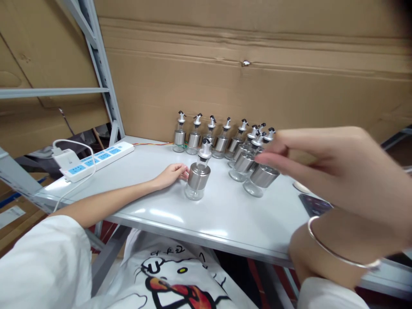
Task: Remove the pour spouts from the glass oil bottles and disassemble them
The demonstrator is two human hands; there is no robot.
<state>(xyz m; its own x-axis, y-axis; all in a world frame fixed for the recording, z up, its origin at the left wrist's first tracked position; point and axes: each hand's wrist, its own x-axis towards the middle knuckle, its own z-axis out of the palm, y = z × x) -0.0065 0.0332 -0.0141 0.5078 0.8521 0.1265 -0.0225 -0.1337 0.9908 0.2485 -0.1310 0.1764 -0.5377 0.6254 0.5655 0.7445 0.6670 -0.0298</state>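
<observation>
Bottle [197, 177], cylindrical glass, seemingly steel-banded.

A workshop or storeroom, judging by the grey metal rack [102, 71], cardboard walls [199, 81] and power strip [104, 156].

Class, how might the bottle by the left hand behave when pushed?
The bottle likely feels stiff, resembling glass and metal. Pushed low, it may slide on the glossy tabletop; pushed at its high spout, it could tip.

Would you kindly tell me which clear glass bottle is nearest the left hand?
The clear-glass, silver-banded cylindrical bottle standing apart, beside the left hand; the other bottles stand grouped behind it or to its right.
</observation>
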